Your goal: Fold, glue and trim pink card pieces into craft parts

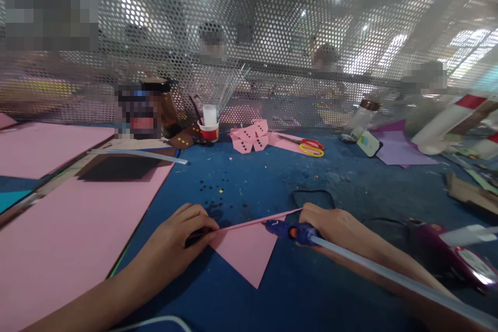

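Observation:
A triangular piece of pink paper [249,251] lies on the blue tabletop in front of me, its far edge folded into a thin strip. My left hand [190,231] is closed on the left end of that strip, thumb against fingers; something dark shows in the gap of the hand, too shadowed to name. In my right hand [324,220] is a blue glue gun [290,230], with a long translucent glue stick [373,264] running back over the forearm. Its nozzle points left, just over the paper near the fold. The right fingertips also meet the strip's right end.
Behind stand folded pink paper with black squares [249,137], red-and-yellow scissors [311,148] and a paper cup [209,129]. Large pink sheets [89,228] cover the left. A purple device [447,249], a phone [369,141] and a bottle [361,116] are at right. Perforated metal rises behind.

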### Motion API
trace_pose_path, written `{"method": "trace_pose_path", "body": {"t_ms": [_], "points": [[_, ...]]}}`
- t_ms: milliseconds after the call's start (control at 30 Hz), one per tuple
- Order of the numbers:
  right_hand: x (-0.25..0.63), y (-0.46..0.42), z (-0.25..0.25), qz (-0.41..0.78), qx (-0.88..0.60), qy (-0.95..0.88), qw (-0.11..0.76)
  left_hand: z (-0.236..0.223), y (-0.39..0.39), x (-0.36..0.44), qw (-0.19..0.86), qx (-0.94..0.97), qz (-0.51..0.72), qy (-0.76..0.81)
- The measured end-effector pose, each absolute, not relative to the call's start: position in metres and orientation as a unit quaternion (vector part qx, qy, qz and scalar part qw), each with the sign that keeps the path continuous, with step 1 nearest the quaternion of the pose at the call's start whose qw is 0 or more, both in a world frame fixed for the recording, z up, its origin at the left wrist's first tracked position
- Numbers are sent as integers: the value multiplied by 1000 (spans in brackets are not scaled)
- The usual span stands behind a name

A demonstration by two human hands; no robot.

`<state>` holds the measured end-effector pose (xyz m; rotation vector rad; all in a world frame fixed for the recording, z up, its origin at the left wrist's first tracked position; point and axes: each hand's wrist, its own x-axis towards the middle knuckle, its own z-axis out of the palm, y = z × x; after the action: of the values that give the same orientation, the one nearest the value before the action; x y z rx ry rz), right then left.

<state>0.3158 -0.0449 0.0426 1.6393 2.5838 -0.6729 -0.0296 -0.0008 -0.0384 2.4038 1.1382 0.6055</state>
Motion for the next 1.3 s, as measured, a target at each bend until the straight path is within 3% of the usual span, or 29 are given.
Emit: {"method": "trace_pose_path", "body": {"t_ms": [500,967,1300], "points": [[325,-43,27,-193,515,835,-8,-40,0,-31,197,864,219,408],[329,-38,32,-430,567,682,-171,-44,2,-32,196,866,208,411],[361,1,10,-128,674,683,-251,-61,13,-40,129,880,254,380]]}}
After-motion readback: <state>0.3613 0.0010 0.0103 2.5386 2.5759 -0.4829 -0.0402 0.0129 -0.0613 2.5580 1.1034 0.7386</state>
